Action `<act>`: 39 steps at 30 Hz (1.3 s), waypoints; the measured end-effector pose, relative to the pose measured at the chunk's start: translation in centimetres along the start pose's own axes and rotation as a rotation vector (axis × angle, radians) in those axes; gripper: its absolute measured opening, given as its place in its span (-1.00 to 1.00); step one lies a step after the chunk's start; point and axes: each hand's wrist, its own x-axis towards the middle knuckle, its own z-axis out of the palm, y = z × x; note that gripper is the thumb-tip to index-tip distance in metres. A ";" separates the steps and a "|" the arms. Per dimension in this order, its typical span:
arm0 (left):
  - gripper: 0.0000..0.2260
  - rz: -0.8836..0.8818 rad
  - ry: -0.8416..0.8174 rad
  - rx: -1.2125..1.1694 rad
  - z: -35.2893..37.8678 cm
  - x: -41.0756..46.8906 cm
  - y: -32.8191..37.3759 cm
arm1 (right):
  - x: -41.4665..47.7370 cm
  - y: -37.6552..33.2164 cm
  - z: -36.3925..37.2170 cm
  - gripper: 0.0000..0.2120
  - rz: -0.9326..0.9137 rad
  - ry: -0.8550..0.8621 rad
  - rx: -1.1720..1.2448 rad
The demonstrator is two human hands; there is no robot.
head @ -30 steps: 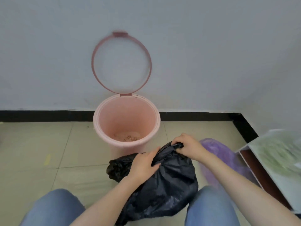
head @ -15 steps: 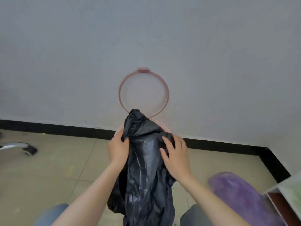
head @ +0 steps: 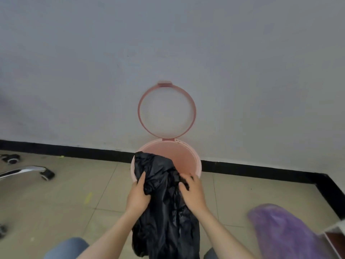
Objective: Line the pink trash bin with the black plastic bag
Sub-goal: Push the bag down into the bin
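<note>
The pink trash bin (head: 193, 157) stands on the floor against the white wall, its ring-shaped lid (head: 166, 111) flipped up against the wall. A crumpled black plastic bag (head: 162, 212) hangs in front of the bin, its top edge over the bin's near left rim. My left hand (head: 139, 195) grips the bag's left side. My right hand (head: 192, 191) grips its right side with fingers dug into the plastic. The bin's front wall and bottom are hidden behind the bag and my hands.
A purple plastic bag (head: 283, 230) lies on the floor at lower right beside a white shelf corner (head: 336, 234). A chrome chair leg with castor (head: 29, 171) reaches in from the left. My knees in jeans (head: 67, 247) sit at the bottom. Black skirting (head: 74, 151) runs along the wall.
The bag went from my lap up in front of the bin. Since half a second ago its top has dropped to the bin's rim, and my right hand has closed into the plastic.
</note>
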 end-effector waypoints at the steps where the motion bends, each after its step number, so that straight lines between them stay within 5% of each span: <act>1: -0.36 0.016 0.012 -0.067 -0.3 0.1 0.0 | -0.4 0.8 -0.7 -0.64 0.082 0.111 0.049; 3: -0.43 0.052 0.023 -0.233 -1.5 0.1 0.5 | -1.0 2.2 -2.0 -0.58 0.271 0.197 0.187; 7: -0.44 0.045 0.003 -0.534 -4.6 0.6 1.5 | -2.7 1.9 -2.0 -0.55 0.498 -0.037 0.728; 10: -0.44 0.012 0.040 -0.685 -6.4 1.7 2.2 | -3.5 -0.9 -1.9 -0.64 0.393 -0.116 1.003; 13: -0.46 -0.006 0.071 -0.555 -6.5 3.8 2.9 | -1.2 -4.2 -2.2 -0.59 0.115 -0.094 1.071; 15: -0.39 -0.074 0.015 -0.514 -5.8 5.0 3.5 | 1.6 -5.0 -1.9 -0.52 -0.025 -0.018 0.764; 17: -0.34 -0.125 -0.022 -0.421 -4.6 5.8 3.6 | 4.5 -3.8 -0.4 -0.44 -0.108 -0.002 0.116; 19: -0.33 -0.111 -0.043 -0.102 -3.2 5.6 2.8 | 6.5 -1.7 1.3 -0.52 -0.079 -0.169 -0.496; 21: -0.27 -0.079 -0.083 0.177 -2.1 5.1 1.8 | 7.4 -0.4 2.2 -0.64 -0.002 -0.398 -0.781; 23: -0.23 -0.054 -0.134 0.329 -1.4 4.9 0.7 | 8.2 -0.7 2.4 -0.72 0.014 -0.441 -0.701; 26: -0.33 0.096 -0.117 0.551 -1.0 5.2 0.1 | 8.7 -2.4 0.9 -0.85 0.061 -0.254 -0.355; 30: -0.52 0.241 -0.106 0.586 -1.0 7.7 1.5 | 6.5 -3.7 -1.9 -0.64 -0.046 -0.067 -0.390; 34: -0.72 0.176 -0.460 0.830 -0.6 11.3 2.3 | 5.3 -5.3 -0.2 -0.49 -0.043 -0.400 -0.626; 39: -0.58 0.173 -0.696 0.859 -0.6 14.7 0.9 | 9.2 -1.7 4.0 -0.54 0.175 -0.777 -0.891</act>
